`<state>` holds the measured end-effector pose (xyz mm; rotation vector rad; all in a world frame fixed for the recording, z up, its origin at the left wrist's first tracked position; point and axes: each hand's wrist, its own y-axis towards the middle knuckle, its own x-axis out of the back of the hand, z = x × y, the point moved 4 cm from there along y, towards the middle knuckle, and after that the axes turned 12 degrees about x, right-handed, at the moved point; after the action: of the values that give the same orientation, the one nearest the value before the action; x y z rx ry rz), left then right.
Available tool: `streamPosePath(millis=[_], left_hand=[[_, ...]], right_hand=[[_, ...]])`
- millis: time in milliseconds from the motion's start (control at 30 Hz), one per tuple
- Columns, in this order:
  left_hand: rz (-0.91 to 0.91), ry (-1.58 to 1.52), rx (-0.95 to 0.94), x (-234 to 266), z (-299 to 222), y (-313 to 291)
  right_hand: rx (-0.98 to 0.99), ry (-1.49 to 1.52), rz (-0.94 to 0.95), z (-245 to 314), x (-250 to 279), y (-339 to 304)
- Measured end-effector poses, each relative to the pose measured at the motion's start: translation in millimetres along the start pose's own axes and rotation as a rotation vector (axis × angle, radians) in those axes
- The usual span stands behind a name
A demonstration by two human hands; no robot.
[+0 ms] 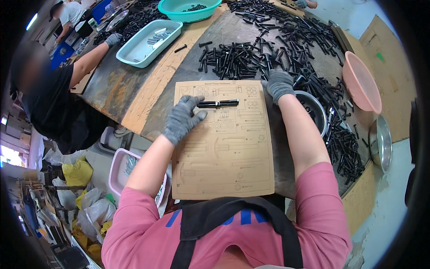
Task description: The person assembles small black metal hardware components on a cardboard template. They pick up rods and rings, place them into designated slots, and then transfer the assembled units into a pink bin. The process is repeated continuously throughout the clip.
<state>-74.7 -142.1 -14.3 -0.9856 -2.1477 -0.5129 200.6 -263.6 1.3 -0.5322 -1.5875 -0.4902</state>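
Two black bolts (218,104) lie side by side, crosswise on a printed cardboard sheet (224,181) with outline drawings of hardware. My left hand (182,120), in a grey glove, rests at the sheet's left side. Its fingers are spread, with the fingertips next to the bolts' left ends. My right hand (280,84), also gloved, is beyond the sheet's upper right corner, at the near edge of a large heap of black bolts (237,60). Its fingers are curled around a bolt there; the fingertips are partly hidden.
A metal bowl (320,112) stands by my right forearm, with more bolts beside it. Pale green tray (148,60), green basin (190,15) and pink basin (360,85) surround the work area. At left, a co-worker's gloved hand (113,39) touches another dark heap.
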Motion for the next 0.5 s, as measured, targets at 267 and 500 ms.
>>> streamPosePath(millis=[267,500], left_hand=[[-0.018,-0.250,0.075,2,12,-48],[-0.005,-0.288,0.149,1,25,-60]], right_hand=[[0.017,-0.179,0.320,-36,-20,17],[0.019,-0.158,0.250,-29,-44,31]])
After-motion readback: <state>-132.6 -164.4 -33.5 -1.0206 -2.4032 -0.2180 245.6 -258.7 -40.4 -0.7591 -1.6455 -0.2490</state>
